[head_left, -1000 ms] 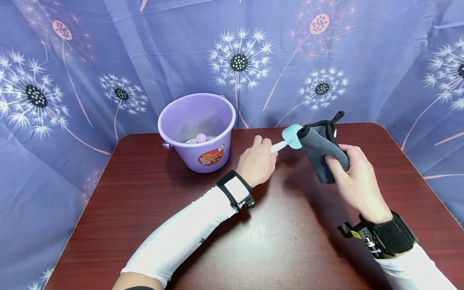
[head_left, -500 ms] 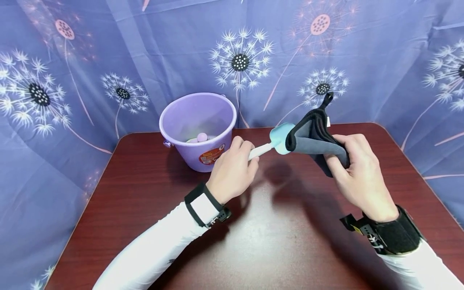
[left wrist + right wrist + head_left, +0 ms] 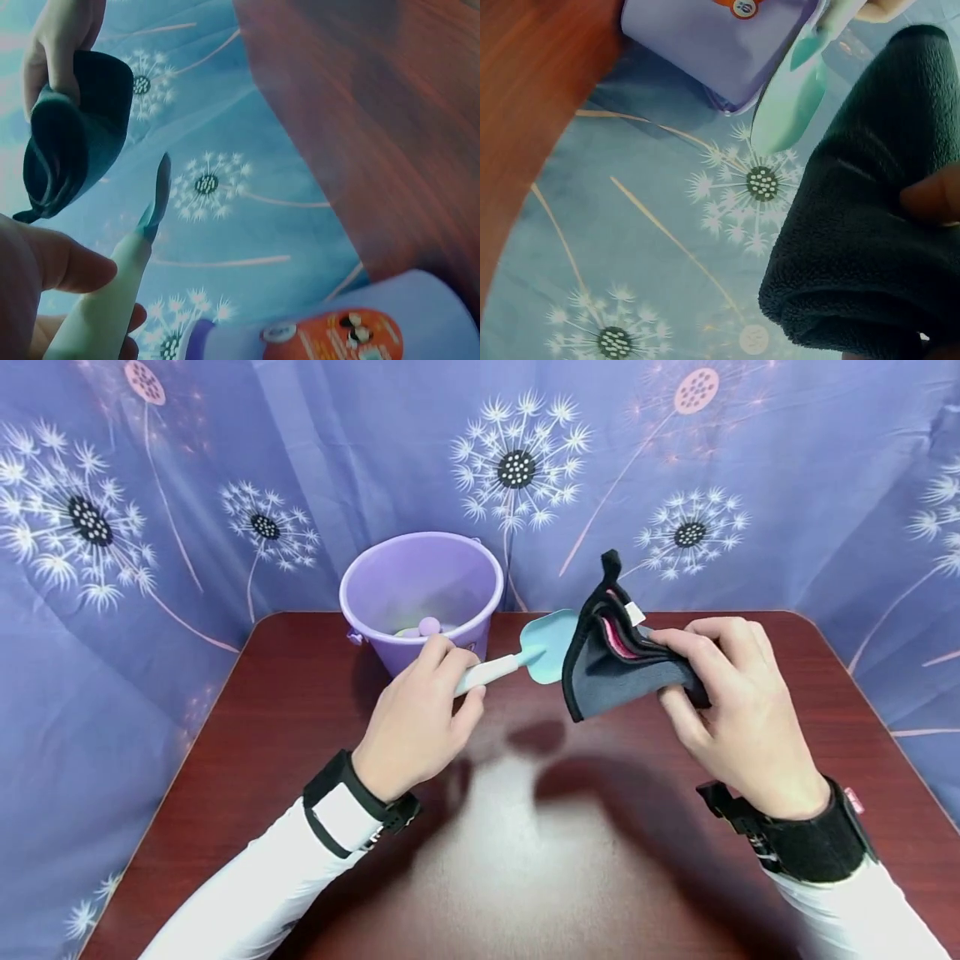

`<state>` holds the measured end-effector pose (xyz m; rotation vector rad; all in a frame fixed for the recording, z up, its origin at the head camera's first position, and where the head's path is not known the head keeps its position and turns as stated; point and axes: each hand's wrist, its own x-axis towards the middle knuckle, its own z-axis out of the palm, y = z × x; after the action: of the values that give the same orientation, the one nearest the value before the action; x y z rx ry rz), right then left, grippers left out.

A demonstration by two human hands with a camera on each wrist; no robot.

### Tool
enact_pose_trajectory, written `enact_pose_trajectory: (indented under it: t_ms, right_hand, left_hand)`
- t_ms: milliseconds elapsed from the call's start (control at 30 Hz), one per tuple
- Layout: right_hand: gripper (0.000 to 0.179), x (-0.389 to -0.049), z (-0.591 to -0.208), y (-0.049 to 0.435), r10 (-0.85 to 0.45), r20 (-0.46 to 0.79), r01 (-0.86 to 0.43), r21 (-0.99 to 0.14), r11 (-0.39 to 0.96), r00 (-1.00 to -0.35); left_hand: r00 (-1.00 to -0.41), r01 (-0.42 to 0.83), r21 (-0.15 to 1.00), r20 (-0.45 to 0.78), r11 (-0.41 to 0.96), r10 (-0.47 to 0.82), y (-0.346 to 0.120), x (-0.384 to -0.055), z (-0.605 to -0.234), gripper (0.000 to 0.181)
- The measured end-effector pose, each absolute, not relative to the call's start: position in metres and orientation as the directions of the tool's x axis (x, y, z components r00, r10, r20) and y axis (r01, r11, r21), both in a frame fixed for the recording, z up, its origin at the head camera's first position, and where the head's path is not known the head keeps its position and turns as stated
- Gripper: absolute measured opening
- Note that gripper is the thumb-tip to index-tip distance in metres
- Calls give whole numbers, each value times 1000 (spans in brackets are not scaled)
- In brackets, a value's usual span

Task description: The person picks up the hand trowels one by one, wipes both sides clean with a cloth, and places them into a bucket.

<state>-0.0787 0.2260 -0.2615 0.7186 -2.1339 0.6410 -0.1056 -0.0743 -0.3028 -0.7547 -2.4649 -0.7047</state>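
Observation:
A small toy shovel (image 3: 551,645) with a light blue blade and white handle is held above the table by my left hand (image 3: 416,718), thumb and fingers round the handle. My right hand (image 3: 738,710) pinches a folded dark grey cloth (image 3: 622,672) with black edging, a hanging loop and a pink patch showing in its folds. In the head view the blade's tip reaches the cloth's left edge; whether they touch I cannot tell. The left wrist view shows the shovel (image 3: 124,281) edge-on, apart from the cloth (image 3: 79,135). Fluffy pile shows on the cloth (image 3: 870,225) in the right wrist view.
A purple bucket (image 3: 375,585) stands at the back left of the dark red wooden table (image 3: 247,718), with a few small things, one a lilac ball (image 3: 430,626), inside. A blue dandelion-print curtain (image 3: 405,452) hangs behind the table's back edge.
My left hand has drawn the shovel left and nearer, lifting it off the table. The right hand has brought the cloth left beside the blade, turning its folds toward view.

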Motion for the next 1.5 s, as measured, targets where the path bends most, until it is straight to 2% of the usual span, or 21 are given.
enact_pose_trajectory:
  t_ms: [267,500,633,900,1267,1500]
  right_hand:
    - [27,-81,-261,210,-374,846,-717,-13,697,-380]
    - [24,-83,-270,201,-494,803,-718,124,685,-333]
    - [25,-85,-278,196,-576,743,-727,180,663,-341]
    - [33,-92,-297,190,-664,613,-717,218,662,-427]
    - [27,-103,-305,204,-617,612,-657,202,726,-494]
    - [23,-105,-301,212,-576,649,-626,191,756,-497]
  left_hand:
    - [-694,659,282,587,698,418,-90,-99,-298,15]
    - [-672,685,232,565,690,478,-94,-95,-301,17]
    - [-667,697,212,541,685,512,-94,-93,-308,17]
    - [-696,689,225,471,688,543,-96,-91,-326,12]
    - [-707,680,245,468,691,530,-98,-92,-328,14]
    - [-703,685,256,477,682,527,-99,-91,-326,15]
